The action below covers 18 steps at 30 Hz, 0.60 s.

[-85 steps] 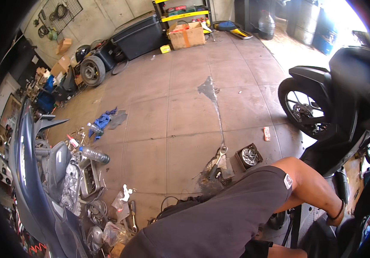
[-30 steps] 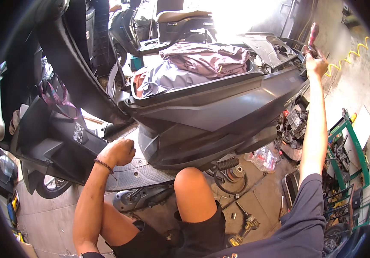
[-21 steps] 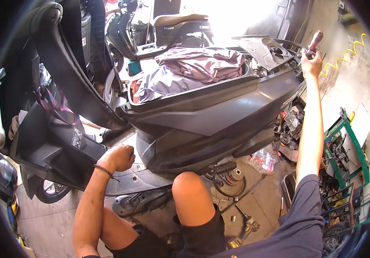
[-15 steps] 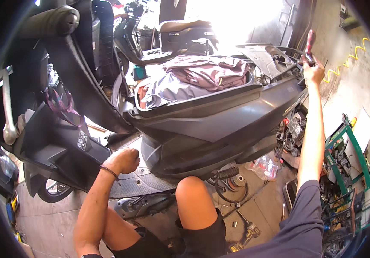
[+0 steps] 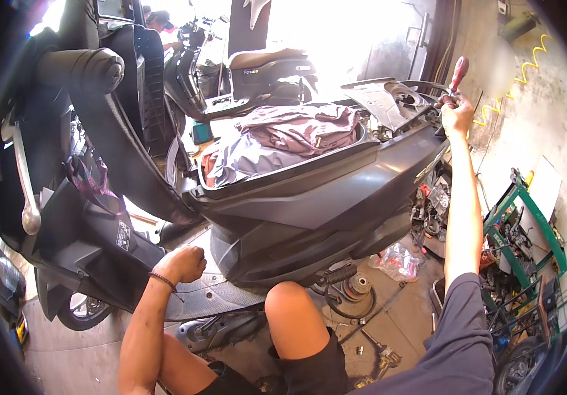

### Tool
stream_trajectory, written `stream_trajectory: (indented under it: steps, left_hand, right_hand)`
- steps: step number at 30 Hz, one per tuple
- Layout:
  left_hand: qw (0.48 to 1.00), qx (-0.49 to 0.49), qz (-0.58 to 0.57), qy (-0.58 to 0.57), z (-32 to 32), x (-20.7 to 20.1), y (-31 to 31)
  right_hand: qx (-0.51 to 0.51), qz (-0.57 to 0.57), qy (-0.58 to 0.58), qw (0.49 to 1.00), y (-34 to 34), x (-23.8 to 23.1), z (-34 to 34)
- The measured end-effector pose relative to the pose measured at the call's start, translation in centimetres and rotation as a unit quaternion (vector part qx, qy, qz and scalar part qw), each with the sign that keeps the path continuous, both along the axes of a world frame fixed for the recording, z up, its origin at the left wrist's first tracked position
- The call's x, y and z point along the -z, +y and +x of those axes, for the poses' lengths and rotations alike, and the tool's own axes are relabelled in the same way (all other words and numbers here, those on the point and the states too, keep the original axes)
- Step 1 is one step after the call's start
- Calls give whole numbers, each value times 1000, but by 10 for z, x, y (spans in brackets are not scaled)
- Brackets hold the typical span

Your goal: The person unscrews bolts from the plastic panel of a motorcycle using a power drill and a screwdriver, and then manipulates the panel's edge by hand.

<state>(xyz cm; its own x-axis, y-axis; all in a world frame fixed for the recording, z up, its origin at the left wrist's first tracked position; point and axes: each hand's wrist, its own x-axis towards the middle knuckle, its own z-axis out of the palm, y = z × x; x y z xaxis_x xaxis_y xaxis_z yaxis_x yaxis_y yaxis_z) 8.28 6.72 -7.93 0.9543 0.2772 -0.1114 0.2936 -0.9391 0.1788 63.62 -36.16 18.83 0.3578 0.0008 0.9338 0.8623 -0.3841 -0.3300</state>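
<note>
A dark grey scooter stands across the view, its side panel [image 5: 309, 191] facing me. My right arm reaches out to the scooter's tail, and my right hand [image 5: 456, 117] is closed around a screwdriver [image 5: 458, 74] whose red handle points up. The tool's tip is hidden. Beside that hand lies a grey tail cover [image 5: 388, 105] at the rear of the scooter. My left hand [image 5: 186, 263] is curled into a fist over the footboard [image 5: 214, 297], next to the front of the side panel; whatever its fingers hold, if anything, is hidden.
Bunched cloth [image 5: 296, 131] fills the storage well under the raised seat [image 5: 115, 125]. A power drill [image 5: 383, 355] and a clear plastic bag [image 5: 396, 261] lie on the floor. At right stands a green metal frame [image 5: 533, 224] among loose parts. Another scooter [image 5: 270, 79] is parked behind.
The view has shifted a little, so the scooter sits slightly lower and further left. My right hand stays at the tail, with the screwdriver's handle now leaning a bit more to the right.
</note>
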Motion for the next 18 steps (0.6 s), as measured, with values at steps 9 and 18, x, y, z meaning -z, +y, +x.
stream_trajectory:
  steps: [9, 18]
  left_hand:
    - [1000, -3, -3, 11, 0, 0, 4]
    - [1000, -1, -4, 19, 3, 8, 9]
  right_hand:
    - [98, -58, -136, 984, 9, -8, -4]
    - [-124, 51, 85, 987, 29, -19, -30]
